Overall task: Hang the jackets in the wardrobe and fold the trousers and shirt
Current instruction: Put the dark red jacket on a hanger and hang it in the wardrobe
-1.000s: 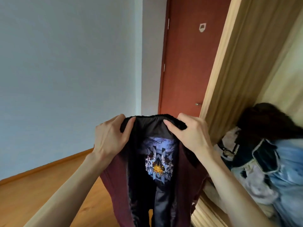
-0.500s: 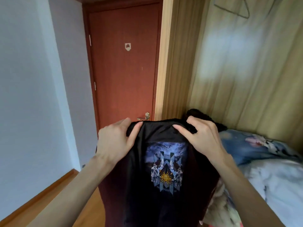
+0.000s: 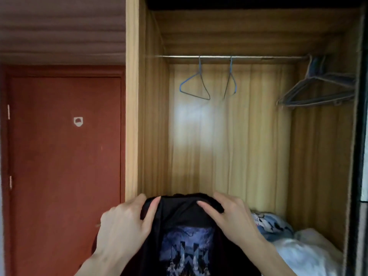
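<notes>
I hold a dark jacket (image 3: pixel 179 214) with a black lining and a blue printed patch up in front of the open wardrobe (image 3: pixel 153 116). My left hand (image 3: pixel 125 226) grips its top edge on the left, thumb over the fabric. My right hand (image 3: pixel 231 218) grips the top edge on the right. Inside the wardrobe a metal rail (image 3: pixel 258 57) carries two blue wire hangers (image 3: pixel 196 84), (image 3: pixel 230 80), both bare. A bunch of several grey hangers (image 3: pixel 316 90) hangs at the rail's right end.
A red-brown door (image 3: pixel 63 166) stands shut to the left of the wardrobe. On the wardrobe floor at the lower right lies a pile of blue and white clothes (image 3: pixel 278 234). A dark wardrobe edge (image 3: pixel 358 136) runs down the right side.
My view has swung right and upward, from the wall and door to the wardrobe's inside, rail and hangers. Both hands keep the same grip on the jacket's top edge.
</notes>
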